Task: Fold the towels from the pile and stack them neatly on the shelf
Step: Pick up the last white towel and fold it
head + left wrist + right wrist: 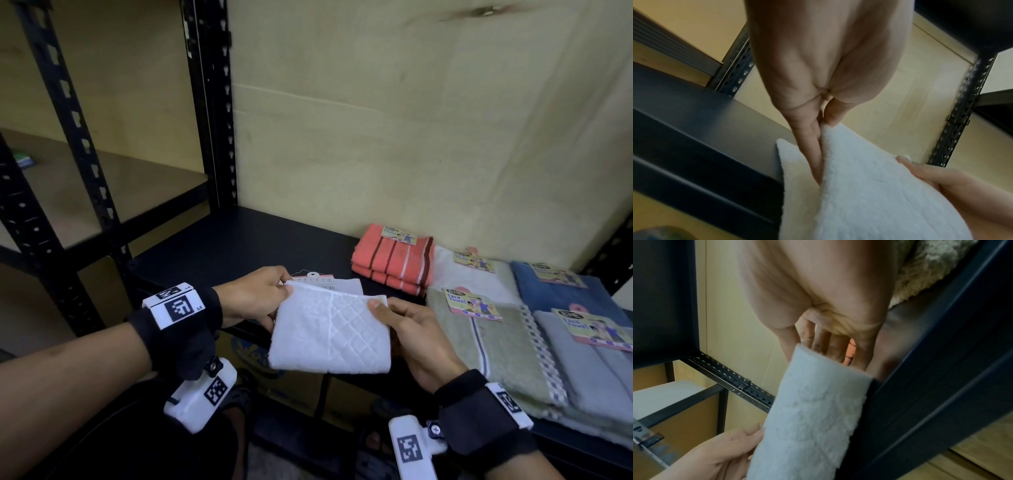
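Over the front edge of the dark counter (219, 240), in the head view, we hold a folded white towel (329, 335) in the air between both hands: our left hand (253, 294) pinches its far left corner, thumb on top, and our right hand (411, 329) pinches the far right corner the same way, so each grip is clamped on the cloth. A paper tag (329, 282) sticks out behind the fold. Beyond it sits a folded coral towel (394, 263), and to the right lie the unfolded towels of the pile (513, 342); the shelf (120, 185) stands to the left. From the left wrist, we see our fingers (812, 146) under the towel (869, 194) and the thumb pressed on top. From the right wrist, the fingers (824, 340) reach behind the towel's (809, 418) edge, which hangs just beside the counter's lip (920, 386). We judge the risk to be the fold opening: only the top corners are pinched, so the lower layers could sag or spread on the way to the shelf, and the loose tag could snag on the slotted upright.
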